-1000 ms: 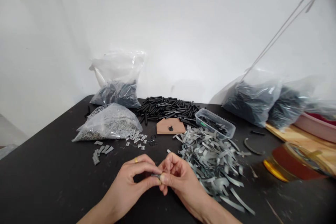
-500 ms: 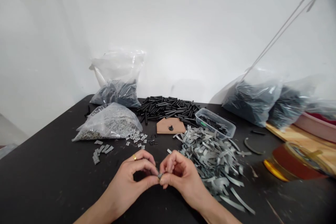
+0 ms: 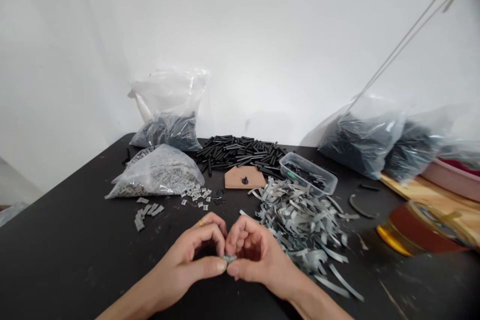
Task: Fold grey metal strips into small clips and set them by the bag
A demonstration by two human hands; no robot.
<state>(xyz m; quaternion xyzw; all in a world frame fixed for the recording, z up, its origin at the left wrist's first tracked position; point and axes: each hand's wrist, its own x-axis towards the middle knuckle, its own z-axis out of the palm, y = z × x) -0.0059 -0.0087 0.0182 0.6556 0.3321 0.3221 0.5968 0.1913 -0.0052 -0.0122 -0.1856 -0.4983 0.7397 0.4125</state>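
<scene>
A small grey piece [image 3: 229, 259] is pinched between the fingertips of both hands, low in the middle of the view. My left hand [image 3: 200, 255] has a gold ring and grips the piece's left side with thumb and forefinger. From the right, my right hand [image 3: 257, 255] holds the other side, its fingers curled. The fingers hide much of the piece. Beyond the hands lie small grey clips [image 3: 197, 194], a brown block [image 3: 244, 178] with a black knob, and a heap of grey curved strips [image 3: 300, 215].
Behind are black tubes [image 3: 240, 151], a clear plastic box [image 3: 328, 182] and a bag of grey clips [image 3: 161, 172]. A dark-filled bag [image 3: 168, 130] stands at the back left, another [image 3: 362, 145] at the back right. An amber container [image 3: 420, 227] stands right, beside a wooden board [image 3: 442, 194].
Both hands have shifted slightly down and their fingertips are closer together. More of the grey piece shows between the thumbs.
</scene>
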